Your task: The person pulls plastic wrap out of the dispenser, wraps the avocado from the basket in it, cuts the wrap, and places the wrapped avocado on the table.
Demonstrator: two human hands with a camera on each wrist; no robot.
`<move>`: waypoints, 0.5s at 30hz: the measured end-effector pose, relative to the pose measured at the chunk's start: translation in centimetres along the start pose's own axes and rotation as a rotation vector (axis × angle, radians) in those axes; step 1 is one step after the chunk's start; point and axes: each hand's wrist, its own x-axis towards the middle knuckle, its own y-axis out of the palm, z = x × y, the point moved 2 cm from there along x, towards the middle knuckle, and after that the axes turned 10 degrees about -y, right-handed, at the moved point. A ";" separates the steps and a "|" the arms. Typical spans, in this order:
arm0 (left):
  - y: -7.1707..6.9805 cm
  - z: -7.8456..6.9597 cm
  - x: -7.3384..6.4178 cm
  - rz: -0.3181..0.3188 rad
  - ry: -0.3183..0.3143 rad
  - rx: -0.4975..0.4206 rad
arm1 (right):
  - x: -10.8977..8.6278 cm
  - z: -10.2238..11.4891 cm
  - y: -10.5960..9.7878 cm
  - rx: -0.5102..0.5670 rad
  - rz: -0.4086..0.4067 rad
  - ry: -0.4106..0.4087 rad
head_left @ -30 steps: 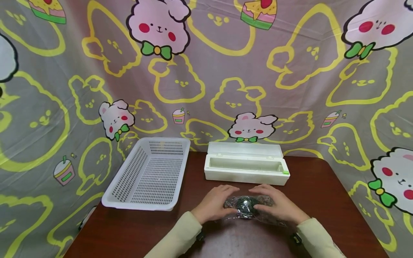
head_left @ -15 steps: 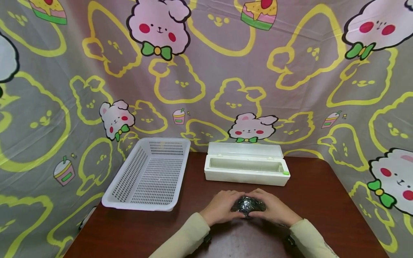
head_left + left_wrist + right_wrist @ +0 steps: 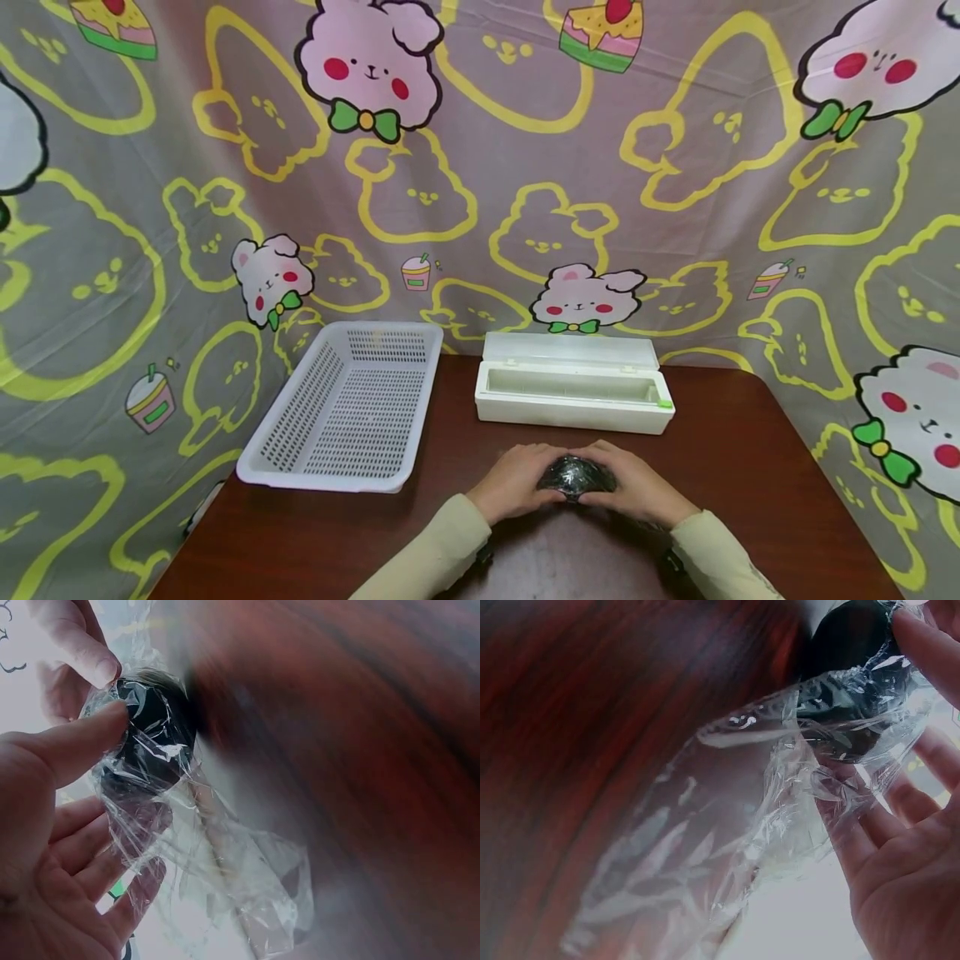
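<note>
A dark, rounded object (image 3: 574,477) wrapped in clear plastic film sits between my hands, low over the table; its exact kind is hidden by the wrap. My left hand (image 3: 516,485) holds its left side, thumb in front and fingers behind. From the right, my right hand (image 3: 634,487) grips it the same way. In the left wrist view, the left thumb presses the film against the dark surface (image 3: 154,742). Loose film (image 3: 259,881) trails off past the left fingers, and another loose film flap (image 3: 682,855) spreads out in the right wrist view.
Behind the hands stands a long white box (image 3: 573,414) with its lid raised and a green piece at its right end. A white perforated basket (image 3: 322,479) is at the left on the brown table (image 3: 720,467). Patterned cloth (image 3: 480,167) hangs behind.
Both hands came together from a looser, wider pose and closed around the wrapped object, gathering the film at its sides. Over the last half second they barely moved.
</note>
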 end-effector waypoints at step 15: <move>0.2 0.3 0.3 0.008 -0.014 -0.047 | 0.1 -0.3 0.1 0.008 -0.005 0.012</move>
